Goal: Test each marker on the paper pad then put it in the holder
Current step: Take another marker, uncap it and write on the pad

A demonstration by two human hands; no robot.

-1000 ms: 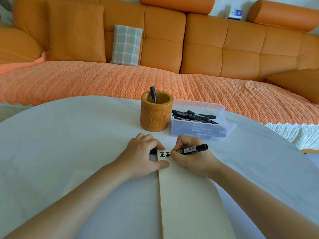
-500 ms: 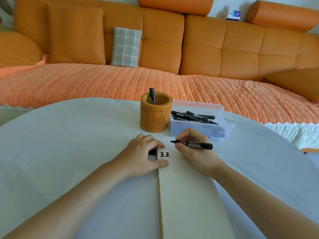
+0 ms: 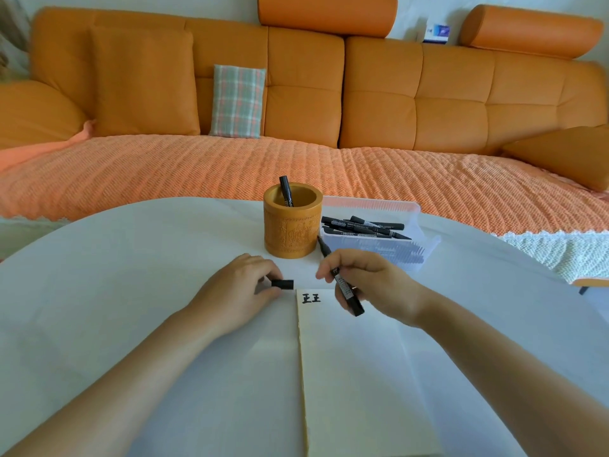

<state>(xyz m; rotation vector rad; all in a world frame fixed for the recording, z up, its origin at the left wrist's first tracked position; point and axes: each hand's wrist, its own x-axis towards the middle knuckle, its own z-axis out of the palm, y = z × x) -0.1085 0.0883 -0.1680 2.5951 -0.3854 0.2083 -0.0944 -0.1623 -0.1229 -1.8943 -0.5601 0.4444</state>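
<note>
At frame center, over the top edge of the paper pad (image 3: 346,374): uncapped black marker (image 3: 342,285), gripped in curled fingers of right hand (image 3: 379,285), tip toward bamboo holder (image 3: 291,222). Just left of the pad: black cap (image 3: 282,284), pinched by left hand (image 3: 240,288) fingers.

Bright, soft daylight, faint shadows; edges bow, perhaps slightly blurred.

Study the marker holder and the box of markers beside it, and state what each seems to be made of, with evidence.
The holder looks like bamboo or wood: honey-brown, smooth rim, relief carving around its wall. The box seems translucent plastic, faintly frosted: thin walls, and dark shapes show through the front below the markers.
</note>
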